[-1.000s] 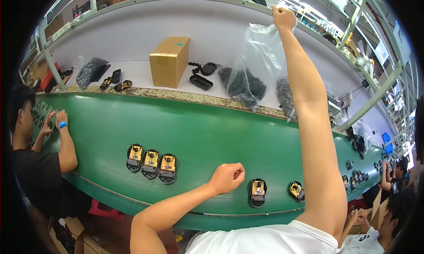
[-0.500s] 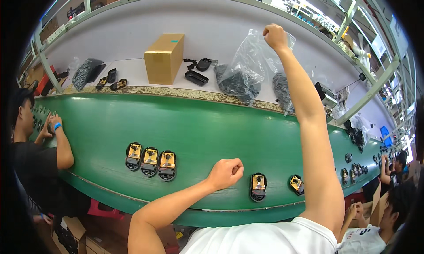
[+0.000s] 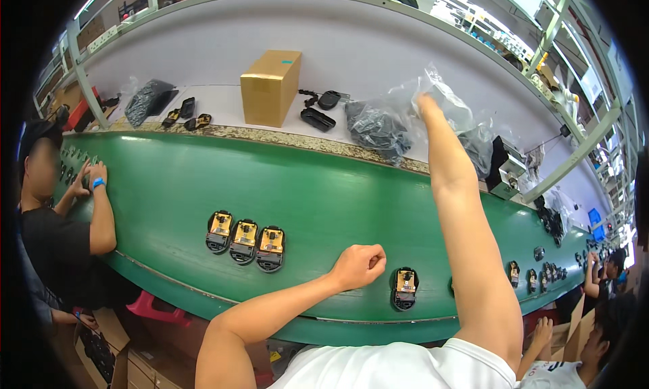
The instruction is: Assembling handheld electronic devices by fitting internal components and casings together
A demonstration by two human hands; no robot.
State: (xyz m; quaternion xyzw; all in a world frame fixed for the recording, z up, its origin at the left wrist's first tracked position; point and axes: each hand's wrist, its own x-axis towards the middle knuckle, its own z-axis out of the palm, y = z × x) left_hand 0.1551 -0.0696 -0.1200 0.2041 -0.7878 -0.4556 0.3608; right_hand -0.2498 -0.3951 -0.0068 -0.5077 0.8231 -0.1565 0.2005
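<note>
My right hand (image 3: 425, 105) reaches far across to the back ledge, amid a clear plastic bag (image 3: 443, 95); the plastic hides its fingers. Beside it lies another clear bag of dark parts (image 3: 377, 125). My left hand (image 3: 359, 266) is closed low over the green conveyor belt (image 3: 324, 206), fingers curled, with whatever they may hold hidden. Right of it stands an open computer mouse (image 3: 405, 289) with a yellow circuit board. To its left, more open mice sit side by side, among them a middle one (image 3: 244, 241). My right arm partly covers another mouse.
A cardboard box (image 3: 269, 88) and black mouse shells (image 3: 318, 119) stand on the ledge. A black-and-silver device (image 3: 506, 169) is at the ledge's right. Further mice (image 3: 533, 281) lie along the belt to the right. One co-worker (image 3: 64, 206) sits left, others right.
My right hand has come down from its raised position into the crumpled plastic, and the lifted bag has sunk. My left hand stays curled nearly in place. The whole view has shifted slightly.
</note>
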